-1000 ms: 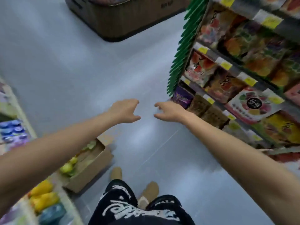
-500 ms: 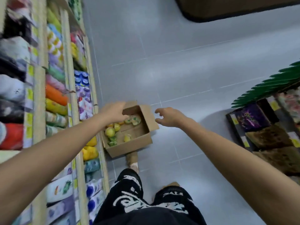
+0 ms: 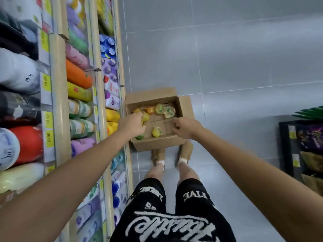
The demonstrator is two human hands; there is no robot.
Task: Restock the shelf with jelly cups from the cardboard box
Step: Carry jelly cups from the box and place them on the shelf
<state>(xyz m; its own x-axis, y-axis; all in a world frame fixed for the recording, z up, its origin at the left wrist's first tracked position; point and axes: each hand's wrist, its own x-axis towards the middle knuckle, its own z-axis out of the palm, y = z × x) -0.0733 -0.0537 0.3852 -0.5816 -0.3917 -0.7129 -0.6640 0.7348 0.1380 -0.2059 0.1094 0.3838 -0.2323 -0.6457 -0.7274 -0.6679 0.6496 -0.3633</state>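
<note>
Now, box [image 3: 157,143]: open on floor beside shelf [image 3: 59,102].
Cups [image 3: 168,111]: loose inside it.
Left hand [image 3: 132,126]: curled at a cup [image 3: 145,117]; grip unclear.
Right hand [image 3: 185,128]: loosely curled, empty, over box rim.

- The shorts [image 3: 174,224] carried "FIVE" in white letters on the right leg, seen upside down; the big script word was not readable.
- A white pack [image 3: 17,72] on the shelf [image 3: 59,102] had handwritten digits, unclear.
- Yellow price tags [image 3: 49,137] had blurred numbers.
</note>
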